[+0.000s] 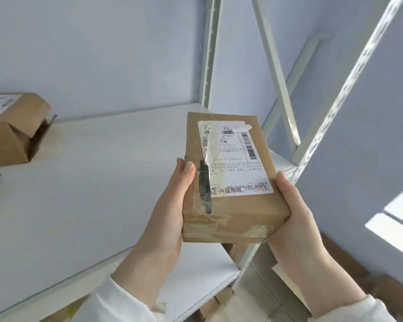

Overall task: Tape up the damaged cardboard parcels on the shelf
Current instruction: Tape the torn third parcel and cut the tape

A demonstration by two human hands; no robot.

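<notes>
The left grip [169,209] and right grip [294,213] both clasp 1 torn parcel [239,205] over the shelf [91,194]. Another, open parcel [12,131] lies at far left.

Left hand [170,205] and right hand [296,210] — lower centre of the frame — grip the parcel [233,182] by opposite sides, thumbs extended.

L hand [170,205] & R hand [293,212]: both bare, nails short, plain, w/ a pale natural sheen. Wrists bare up to the cuffs. L sleeve [116,303] & R sleeve [358,310]: long, off-white, soft-looking fabric w/ light creases & folds. Cuffs sit loose round the wrists; R cuff edge looks a bit thicker, maybe a hem, can't tell for sure.
</notes>
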